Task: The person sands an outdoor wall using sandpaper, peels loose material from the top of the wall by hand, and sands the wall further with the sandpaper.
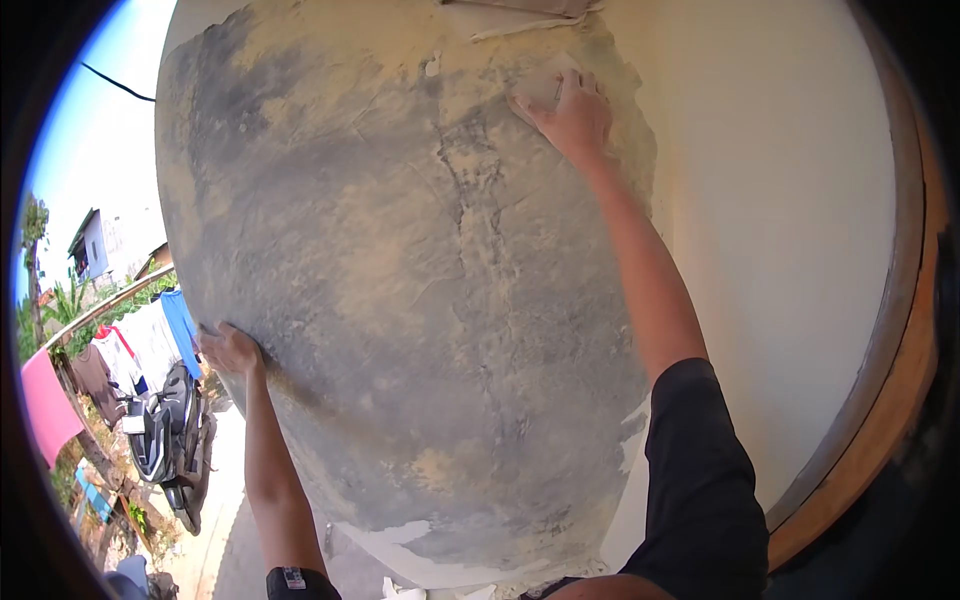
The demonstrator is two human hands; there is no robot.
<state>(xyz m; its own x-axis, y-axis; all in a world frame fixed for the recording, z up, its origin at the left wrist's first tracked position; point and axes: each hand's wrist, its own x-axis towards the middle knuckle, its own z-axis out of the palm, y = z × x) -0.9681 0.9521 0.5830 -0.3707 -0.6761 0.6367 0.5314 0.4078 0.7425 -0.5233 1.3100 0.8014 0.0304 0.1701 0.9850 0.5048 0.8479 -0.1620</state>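
Note:
A wall (380, 250) with patchy grey and yellowish plaster fills the middle of the view. High on its right side, my right hand (582, 118) presses a pale flat pad (543, 88) against the surface, fingers bent over it; whether it is sandpaper or a sponge I cannot tell. Pale dust covers the fingers. My left hand (230, 348) lies with its fingers apart on the wall's left edge, lower down, and holds nothing. A rough, cracked seam (475, 200) runs down the plaster between the hands.
On the right stands a smooth cream wall (790, 200), bordered by a wooden frame (900, 400). Loose peeling paper (525, 22) hangs at the top. Outdoors on the left are a parked motorcycle (165, 425), laundry on a line (145, 345) and a pink cloth (50, 408).

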